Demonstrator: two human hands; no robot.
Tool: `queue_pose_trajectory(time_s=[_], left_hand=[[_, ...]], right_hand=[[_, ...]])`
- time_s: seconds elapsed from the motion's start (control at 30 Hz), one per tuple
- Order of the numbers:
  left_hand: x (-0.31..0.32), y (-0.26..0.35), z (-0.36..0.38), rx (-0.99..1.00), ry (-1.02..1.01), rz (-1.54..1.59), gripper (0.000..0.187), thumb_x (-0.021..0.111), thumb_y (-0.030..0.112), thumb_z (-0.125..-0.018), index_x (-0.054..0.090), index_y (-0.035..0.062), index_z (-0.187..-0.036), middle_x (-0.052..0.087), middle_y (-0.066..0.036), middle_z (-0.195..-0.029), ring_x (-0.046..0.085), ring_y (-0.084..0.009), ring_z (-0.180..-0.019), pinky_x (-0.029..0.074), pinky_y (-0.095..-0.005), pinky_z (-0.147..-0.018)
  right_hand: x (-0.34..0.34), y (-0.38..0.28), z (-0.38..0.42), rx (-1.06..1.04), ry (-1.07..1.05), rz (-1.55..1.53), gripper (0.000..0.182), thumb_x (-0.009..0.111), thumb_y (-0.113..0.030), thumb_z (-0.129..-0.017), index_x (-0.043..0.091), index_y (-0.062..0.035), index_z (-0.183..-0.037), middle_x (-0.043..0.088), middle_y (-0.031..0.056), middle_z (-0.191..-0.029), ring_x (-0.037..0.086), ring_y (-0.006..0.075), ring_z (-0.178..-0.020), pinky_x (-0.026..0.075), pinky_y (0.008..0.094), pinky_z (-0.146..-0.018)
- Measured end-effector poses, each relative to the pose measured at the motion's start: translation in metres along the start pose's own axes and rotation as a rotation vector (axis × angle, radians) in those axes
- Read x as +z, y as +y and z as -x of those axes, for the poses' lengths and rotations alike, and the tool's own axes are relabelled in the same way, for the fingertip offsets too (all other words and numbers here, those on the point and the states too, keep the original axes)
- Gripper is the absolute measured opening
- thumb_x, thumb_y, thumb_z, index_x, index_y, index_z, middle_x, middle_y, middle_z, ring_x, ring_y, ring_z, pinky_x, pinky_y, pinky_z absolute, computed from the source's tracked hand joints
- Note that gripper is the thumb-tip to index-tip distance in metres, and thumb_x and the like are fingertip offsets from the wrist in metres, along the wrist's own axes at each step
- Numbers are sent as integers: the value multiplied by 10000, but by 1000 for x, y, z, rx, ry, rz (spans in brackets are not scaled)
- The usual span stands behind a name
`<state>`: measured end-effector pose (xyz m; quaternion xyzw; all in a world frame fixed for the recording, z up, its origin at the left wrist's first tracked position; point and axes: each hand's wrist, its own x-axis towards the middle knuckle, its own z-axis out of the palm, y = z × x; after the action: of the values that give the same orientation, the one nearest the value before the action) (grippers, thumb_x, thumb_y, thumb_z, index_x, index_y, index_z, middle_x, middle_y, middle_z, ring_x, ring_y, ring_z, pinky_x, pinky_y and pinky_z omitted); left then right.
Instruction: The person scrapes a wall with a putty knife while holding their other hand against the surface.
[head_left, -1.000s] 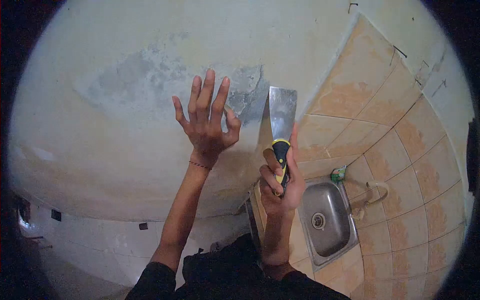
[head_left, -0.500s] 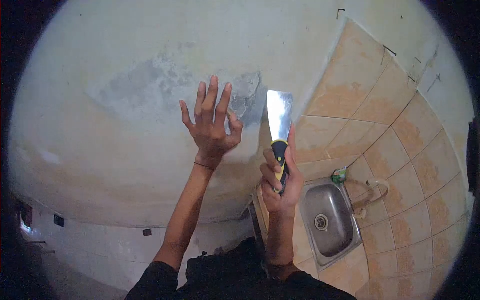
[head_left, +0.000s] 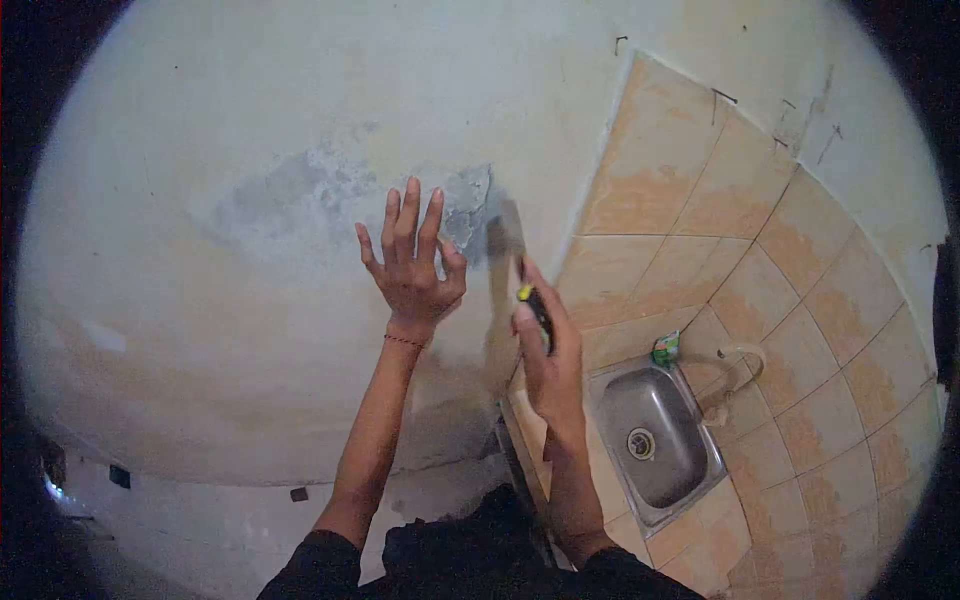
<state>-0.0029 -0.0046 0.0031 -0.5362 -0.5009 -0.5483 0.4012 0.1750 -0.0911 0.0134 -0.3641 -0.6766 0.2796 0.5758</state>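
From my remote seat I see the left hand [head_left: 411, 285] with its grip released, fingers fanned upward and palm toward the wall [head_left: 250, 350], low over the grey, flaking patch [head_left: 280, 195]. Whether its palm touches the plaster, I cannot tell. A thin dark cord [head_left: 404, 341] circles that wrist.

The right hand [head_left: 552, 350] has its grip clenched around the black and yellow handle of the putty knife [head_left: 536, 310]. The blade (a grey smear to me, blurred) points up and a little left, just beside the right edge of the patch; I cannot tell if it meets the wall. A dark shadow falls on the wall left of the knife.

Below and to the right, a steel sink [head_left: 672, 465] is set into the tiled tabletop [head_left: 695, 540], its round drain [head_left: 641, 444] visible. A green packet [head_left: 666, 347] stands at the sink's far edge, near a pale curved spout [head_left: 760, 362]. Orange-and-cream wall tiles [head_left: 650, 190] rise behind, with a nail [head_left: 724, 96] at their upper border.
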Motion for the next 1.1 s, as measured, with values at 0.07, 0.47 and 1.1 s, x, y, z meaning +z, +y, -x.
queue_pose_trajectory(time_s=[0.07, 0.47, 1.1], left_hand=[[1, 0, 0, -5, 2, 3, 607, 515, 186, -839, 533, 201, -1446, 461, -31, -1539, 383, -215, -1445, 50, -517, -1242], [2, 1, 0, -3, 14, 22, 627, 513, 166, -832, 518, 204, -1457, 466, -22, -1536, 390, -215, -1441, 45, -515, -1243], [9, 3, -2, 50, 60, -44, 611, 481, 239, -849, 522, 130, -1449, 454, -115, -1532, 349, -287, -1463, 31, -526, -1236]], right_hand=[[6, 7, -5, -72, -7, 145, 525, 564, -216, -1004, 443, -64, -1492, 588, 202, -1387, 601, 312, -1245, 459, 411, -1008], [11, 36, -4, 427, -74, -485, 372, 676, -223, -959, 575, -21, -1256, 625, 54, -658, 521, 88, -448, 360, 258, -357], [9, 67, 5, 606, -456, -2211, 290, 406, -296, -1083, 459, -14, -1042, 440, 47, -757, 434, 100, -438, 367, 192, -306]])
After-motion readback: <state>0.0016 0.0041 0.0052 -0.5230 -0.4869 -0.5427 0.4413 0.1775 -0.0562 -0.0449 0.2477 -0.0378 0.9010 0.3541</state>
